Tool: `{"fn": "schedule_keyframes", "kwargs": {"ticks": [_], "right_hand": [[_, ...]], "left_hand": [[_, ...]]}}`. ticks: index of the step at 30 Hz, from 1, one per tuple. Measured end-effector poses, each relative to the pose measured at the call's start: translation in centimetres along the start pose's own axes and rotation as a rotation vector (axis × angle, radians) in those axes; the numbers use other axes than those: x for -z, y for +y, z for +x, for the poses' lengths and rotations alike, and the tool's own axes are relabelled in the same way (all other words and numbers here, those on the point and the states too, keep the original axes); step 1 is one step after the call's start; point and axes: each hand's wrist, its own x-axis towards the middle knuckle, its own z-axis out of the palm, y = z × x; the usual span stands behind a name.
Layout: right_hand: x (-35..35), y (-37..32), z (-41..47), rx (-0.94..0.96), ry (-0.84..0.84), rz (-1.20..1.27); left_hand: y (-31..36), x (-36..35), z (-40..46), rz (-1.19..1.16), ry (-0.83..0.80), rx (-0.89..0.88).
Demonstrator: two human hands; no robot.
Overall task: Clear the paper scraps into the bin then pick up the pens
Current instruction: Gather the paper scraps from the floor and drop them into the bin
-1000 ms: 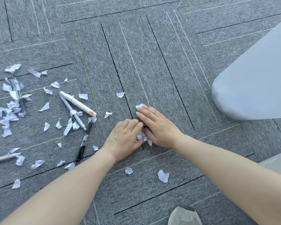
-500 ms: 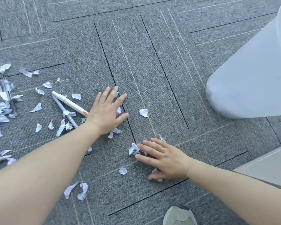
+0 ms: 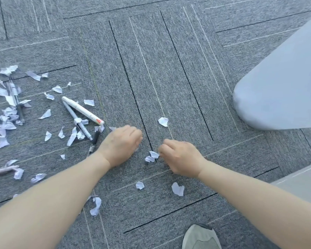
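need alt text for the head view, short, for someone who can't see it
Two bare hands, left hand and right hand, gather a small clump of paper scraps on grey carpet. More scraps and several pens lie scattered to the left; a pale bin stands at right.

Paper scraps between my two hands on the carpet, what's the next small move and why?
Probably close both hands together around the small pile of scraps: the left hand and right hand flank it, fingers curled, and the white bin stands close on the right.

White torn paper scraps (image 3: 152, 156) littered the carpet, densest at nine o'clock around several pens (image 3: 83, 111); pale bin (image 3: 284, 90) stood at three o'clock.
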Motion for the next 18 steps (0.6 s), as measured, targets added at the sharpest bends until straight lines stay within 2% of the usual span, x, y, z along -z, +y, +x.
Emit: {"fn": "schedule_keyframes", "kwargs": {"ticks": [3,6,8,13,16,18], "right_hand": [[-0.3,-0.7,-2.6,-0.055,0.063,0.015],[-0.8,-1.2,-4.5,-0.127,-0.061,0.014],[-1.1,-1.4,-5.0,-0.085,-0.16,0.009],[-2.3,-1.1,-5.8,0.138,-0.26,-0.115],[-2.6,-0.7,-4.9,0.145,-0.086,-0.127],[-2.3,-0.4,-3.5,0.128,0.023,-0.169]], "left_hand": [[0.5,-0.2,-2.6,0.084,-0.045,0.046],[0.7,-0.2,-3.9,0.154,-0.167,0.246],[1.3,-0.4,-4.4,0.112,-0.22,0.289],[4.4,-1.6,-5.9,0.012,-0.268,0.068],[5.0,-2.8,-6.7,0.055,-0.189,-0.031],[4.9,-3.3,-6.0,0.092,-0.09,-0.018]]}}
